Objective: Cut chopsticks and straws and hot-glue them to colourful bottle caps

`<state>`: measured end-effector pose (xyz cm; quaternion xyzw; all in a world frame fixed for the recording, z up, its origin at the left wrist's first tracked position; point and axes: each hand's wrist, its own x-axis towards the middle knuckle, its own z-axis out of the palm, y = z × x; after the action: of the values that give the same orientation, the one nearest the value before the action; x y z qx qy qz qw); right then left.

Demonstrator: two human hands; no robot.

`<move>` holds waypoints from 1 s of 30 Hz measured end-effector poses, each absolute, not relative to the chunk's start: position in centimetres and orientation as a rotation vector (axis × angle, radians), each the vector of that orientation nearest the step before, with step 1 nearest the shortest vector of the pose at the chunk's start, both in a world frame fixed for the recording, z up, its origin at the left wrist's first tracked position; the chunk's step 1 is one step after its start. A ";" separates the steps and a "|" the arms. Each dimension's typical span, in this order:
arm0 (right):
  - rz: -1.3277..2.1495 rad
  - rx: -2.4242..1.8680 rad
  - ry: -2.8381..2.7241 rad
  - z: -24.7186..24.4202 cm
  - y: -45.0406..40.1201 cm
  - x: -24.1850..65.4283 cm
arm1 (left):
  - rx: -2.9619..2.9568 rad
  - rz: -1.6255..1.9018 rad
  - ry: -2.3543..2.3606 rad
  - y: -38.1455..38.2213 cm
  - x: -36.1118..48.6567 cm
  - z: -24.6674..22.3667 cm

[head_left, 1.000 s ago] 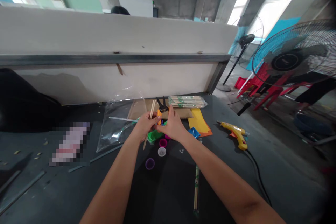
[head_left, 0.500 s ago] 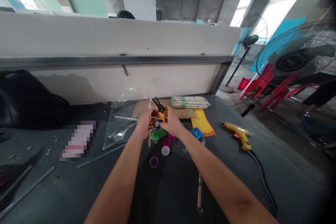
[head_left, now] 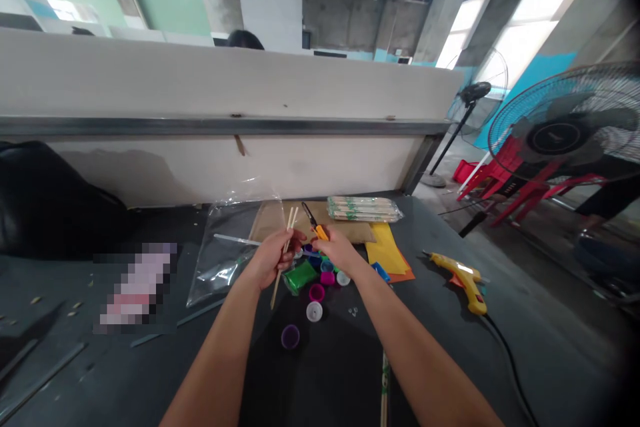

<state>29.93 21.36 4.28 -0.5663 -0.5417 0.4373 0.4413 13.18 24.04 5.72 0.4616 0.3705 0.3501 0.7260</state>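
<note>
Left hand (head_left: 273, 257) grips sticks (head_left: 291, 220), right hand (head_left: 339, 250) grips pliers (head_left: 321, 232), illegible green-printed packet (head_left: 365, 209) at two o'clock, purple cup (head_left: 291, 337) at six.

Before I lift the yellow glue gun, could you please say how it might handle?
The yellow glue gun is probably stiff, given its moulded body. The black cord trailing from its grip may tug or twist it.

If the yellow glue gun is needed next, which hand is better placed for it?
Probably the right hand, nearer the glue gun, though its grip must first release the orange-handled tool; the left hand holds thin sticks.
</note>
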 end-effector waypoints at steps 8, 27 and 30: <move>1.183 -1.288 -1.235 5.0 21.5 29.7 | 1.014 0.718 0.828 23.7 13.5 5.9; 1.255 -1.101 -0.847 6.4 21.4 29.5 | 1.099 0.509 0.851 23.6 11.9 6.2; 1.226 -1.103 -0.811 6.1 21.6 29.3 | 1.129 0.463 0.851 23.3 11.8 6.4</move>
<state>29.31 21.63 6.09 -0.4770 -0.3509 0.5303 0.6068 11.76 23.35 6.38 0.5138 0.3873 0.2106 0.7360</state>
